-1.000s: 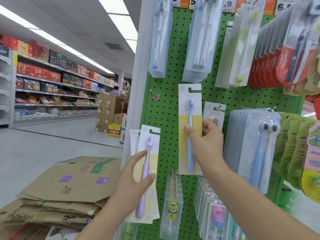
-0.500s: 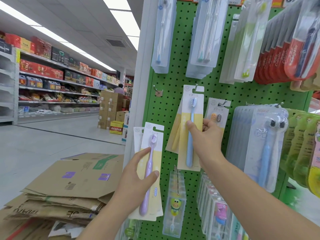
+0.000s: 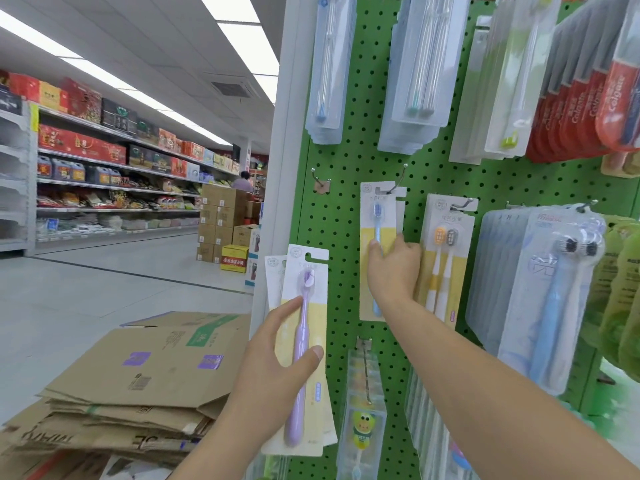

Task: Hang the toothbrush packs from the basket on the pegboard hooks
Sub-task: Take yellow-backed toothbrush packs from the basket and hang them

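Note:
My right hand point(image 3: 393, 271) grips a blue toothbrush pack point(image 3: 377, 216) against the green pegboard point(image 3: 343, 216). The pack's top slot sits at a metal hook point(image 3: 398, 180), and more cards hang behind it. My left hand point(image 3: 273, 372) holds a small stack of packs, a purple toothbrush pack point(image 3: 306, 327) in front, lower left of the board. An empty hook point(image 3: 317, 176) sticks out at the board's upper left. The basket is out of view.
Hanging packs crowd the board: an orange-and-grey twin pack point(image 3: 445, 258) right of my hand, clear blister packs point(image 3: 540, 289) further right, red Colgate packs point(image 3: 588, 98) above. Flattened cardboard boxes point(image 3: 138, 386) lie lower left. A shop aisle with shelves point(image 3: 104, 168) runs behind.
My right hand has lifted the blue pack up and right, bringing its slot onto the hook. My left hand has stayed roughly still with its packs.

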